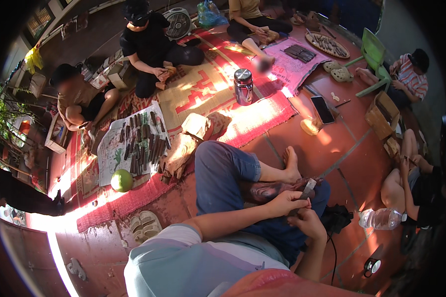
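Note:
I sit cross-legged, with both hands over my lap. My left hand is closed on a thin, dark grey strip with a pale, squared end that points up and away. What kind of thing it is, I cannot make out. Just below and to the right, my right hand is closed near the strip's lower end, its fingers curled in. Past my left hand, a reddish-brown, gnarled piece of wood rests against my leg.
Dark sticks lie on a paper sheet by a green round fruit. A steel flask stands on the red mat. A phone, a clear bottle and a cardboard box are to the right. Several people sit around.

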`<state>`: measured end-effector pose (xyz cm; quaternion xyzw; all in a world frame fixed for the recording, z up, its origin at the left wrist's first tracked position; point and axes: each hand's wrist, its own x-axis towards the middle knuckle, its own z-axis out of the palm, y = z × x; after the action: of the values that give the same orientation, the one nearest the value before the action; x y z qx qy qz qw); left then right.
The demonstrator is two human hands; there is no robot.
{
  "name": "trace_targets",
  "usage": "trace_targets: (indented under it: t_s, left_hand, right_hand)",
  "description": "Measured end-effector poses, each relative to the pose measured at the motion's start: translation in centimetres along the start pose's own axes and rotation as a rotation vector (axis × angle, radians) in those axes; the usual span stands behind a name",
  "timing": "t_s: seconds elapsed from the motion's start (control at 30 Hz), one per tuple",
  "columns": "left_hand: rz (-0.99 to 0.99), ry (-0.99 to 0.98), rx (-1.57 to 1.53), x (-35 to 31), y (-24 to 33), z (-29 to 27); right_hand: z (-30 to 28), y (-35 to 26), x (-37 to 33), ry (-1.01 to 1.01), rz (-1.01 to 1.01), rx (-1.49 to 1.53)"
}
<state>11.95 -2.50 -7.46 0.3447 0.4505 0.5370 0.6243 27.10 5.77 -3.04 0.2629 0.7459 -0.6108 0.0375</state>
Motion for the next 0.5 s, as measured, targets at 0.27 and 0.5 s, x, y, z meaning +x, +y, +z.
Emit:
trace_targets:
  t_s: [0.27, 0.5]
  left_hand:
    - [-0.007, 0.194, -0.373, -0.7, 0.6, -2.0]
    - [-0.057, 0.167, -0.294, -1.3, 0.2, -1.2]
  right_hand:
    - [-11.9, 22.7, -2.8, 1.343, 0.661, -0.656]
    - [-10.3, 28.4, -1.5, 1.282, 1.23, -0.531]
